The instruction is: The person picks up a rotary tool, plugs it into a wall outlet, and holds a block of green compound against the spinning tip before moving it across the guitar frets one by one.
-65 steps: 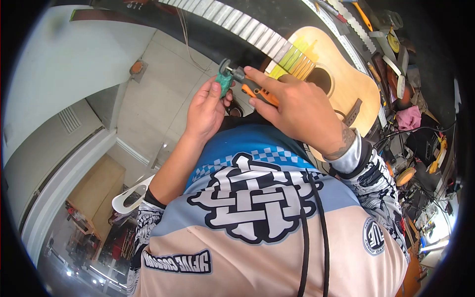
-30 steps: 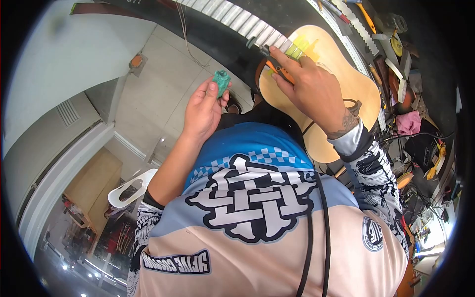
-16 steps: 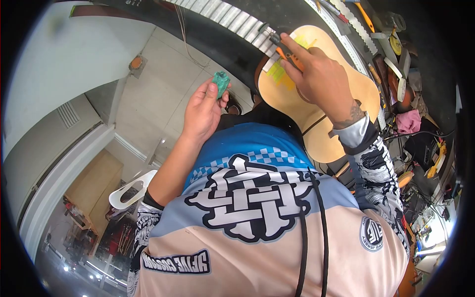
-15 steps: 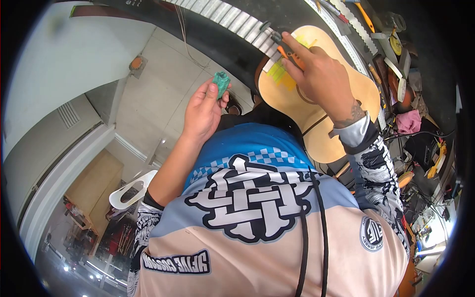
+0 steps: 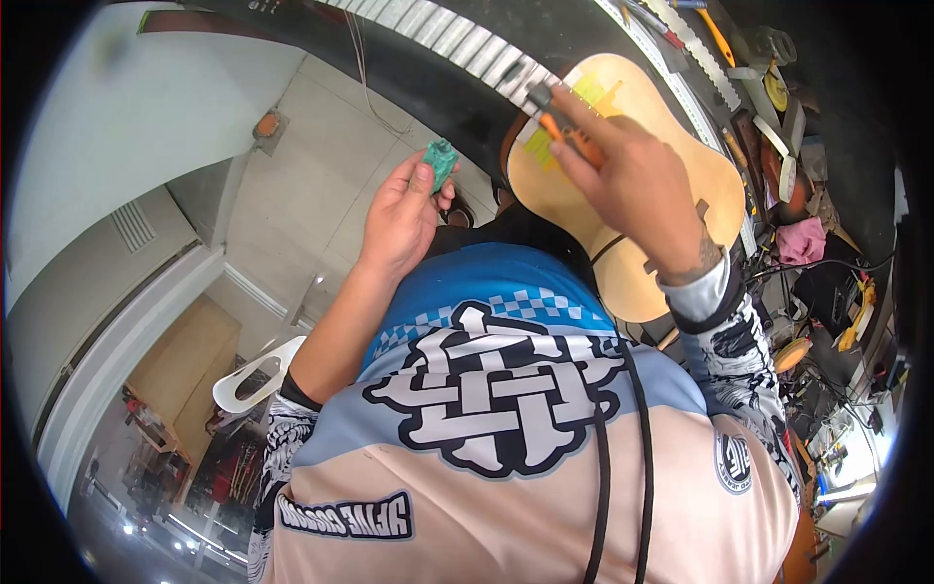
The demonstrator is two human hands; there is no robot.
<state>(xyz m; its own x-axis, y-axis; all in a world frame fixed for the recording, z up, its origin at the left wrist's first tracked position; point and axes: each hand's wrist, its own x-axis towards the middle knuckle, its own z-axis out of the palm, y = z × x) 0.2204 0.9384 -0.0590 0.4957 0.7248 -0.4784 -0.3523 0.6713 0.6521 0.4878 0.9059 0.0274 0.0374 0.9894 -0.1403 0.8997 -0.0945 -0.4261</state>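
The right hand (image 5: pixel 637 185) is gripping the rotary tool (image 5: pixel 584 146) above the neck end of the guitar body (image 5: pixel 574 200), its fingers closing round the orange and black casing and the index finger lying forward toward the dark collar. The small wheel (image 5: pixel 513 73) is pointing away from the guitar body, over the pale-striped fretboard (image 5: pixel 448 37); it is blurring, so whether it is touching a fret cannot be told. The left hand (image 5: pixel 401 209) is staying clear, to the left of the guitar body, its fingers closing on a green lump (image 5: pixel 441 167), probably polishing compound. What seems to be under way is buffing the frets, and doing it well is calling for a light touch: keeping the wheel's edge on the metal crown, following each fret across its whole width, and never dwelling, since heat is likely building quickly there. The extended index finger is probably helping to steady the tip. The pale strips are presumably guarding the wood, so the wheel should be keeping off their edges, and likewise off the yellow tape (image 5: pixel 547 146) on the guitar body. Holding the lump close by is making a quick recharge easy, while the desk (image 5: pixel 608 44) is stretching beyond the guitar body.
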